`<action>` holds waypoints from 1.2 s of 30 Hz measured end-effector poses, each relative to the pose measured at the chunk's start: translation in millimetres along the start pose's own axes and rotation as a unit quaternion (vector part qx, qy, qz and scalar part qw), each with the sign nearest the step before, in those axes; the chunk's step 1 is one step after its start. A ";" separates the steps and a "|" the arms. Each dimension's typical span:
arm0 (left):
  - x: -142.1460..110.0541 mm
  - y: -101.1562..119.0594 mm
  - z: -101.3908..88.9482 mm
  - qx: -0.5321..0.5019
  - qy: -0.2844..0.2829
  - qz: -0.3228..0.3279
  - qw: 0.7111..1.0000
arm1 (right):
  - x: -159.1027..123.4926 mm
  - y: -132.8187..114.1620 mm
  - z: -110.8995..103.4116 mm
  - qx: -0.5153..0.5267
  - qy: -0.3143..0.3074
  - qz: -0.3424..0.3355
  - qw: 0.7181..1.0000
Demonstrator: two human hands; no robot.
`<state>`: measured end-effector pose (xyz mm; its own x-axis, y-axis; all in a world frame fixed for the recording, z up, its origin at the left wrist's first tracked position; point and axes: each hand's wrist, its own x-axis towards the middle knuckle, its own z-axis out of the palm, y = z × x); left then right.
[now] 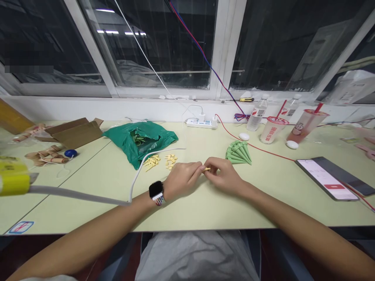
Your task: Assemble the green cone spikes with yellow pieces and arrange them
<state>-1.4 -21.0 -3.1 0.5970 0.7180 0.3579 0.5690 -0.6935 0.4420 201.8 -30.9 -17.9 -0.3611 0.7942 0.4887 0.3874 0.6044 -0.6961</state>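
At the left end of the desk (88, 203), wooden toy parts (48, 158) lie with a blue ball (70, 153), and an open cardboard box (77, 136) is just behind them. Next, a green plastic bag (123, 136), torn open, rests toward the far edge. Before it lie two small piles of yellow pieces (151, 162). The left hand (182, 180), with a watch (156, 190) on its wrist, is between the near and the far edge; its grip is narrow, fingertips closed at one end of a small yellow piece (207, 169). The right hand (224, 176) pinches the same piece from the other side. Beyond this hand, green pieces (238, 152) are spread like a fan. Farther right, toward the far edge, stand two cups (272, 130) with red straws; a lit phone (326, 180) lies near the right end.
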 end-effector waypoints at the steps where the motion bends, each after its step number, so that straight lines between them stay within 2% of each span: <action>1: -0.9 0.6 -1.5 0.013 0.002 0.010 1.000 | 0.5 -0.3 -0.2 0.045 -0.012 0.033 0.998; 5: -2.3 2.2 -3.2 -0.031 0.026 0.026 0.999 | 2.5 -1.9 -1.5 0.179 -0.058 0.140 0.972; 9: -0.5 1.8 -1.3 -0.081 0.043 0.021 0.996 | 4.0 -3.3 -3.2 0.238 -0.066 0.176 0.953; 17: 1.3 -0.5 4.6 -0.121 0.022 -0.039 0.992 | 4.0 -1.8 -4.2 0.220 -0.069 0.154 0.961; 23: 3.0 -5.3 3.4 -0.113 -0.022 -0.015 0.993 | -0.9 -3.2 -1.2 0.079 -0.051 0.039 0.995; 31: 1.5 -4.9 -0.3 -0.124 0.014 -0.017 0.992 | 2.7 -1.6 -2.0 0.141 -0.030 0.115 0.983; 36: 3.3 -5.8 -0.7 -0.077 0.000 -0.007 0.997 | 2.0 -2.8 -1.8 0.153 -0.030 0.112 0.981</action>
<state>-3.1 -14.5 -3.9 0.5902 0.7270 0.3509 0.4838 -0.6665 0.5671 201.5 -30.9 -14.0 -0.3494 0.8944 0.2793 0.1933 0.3605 -0.9125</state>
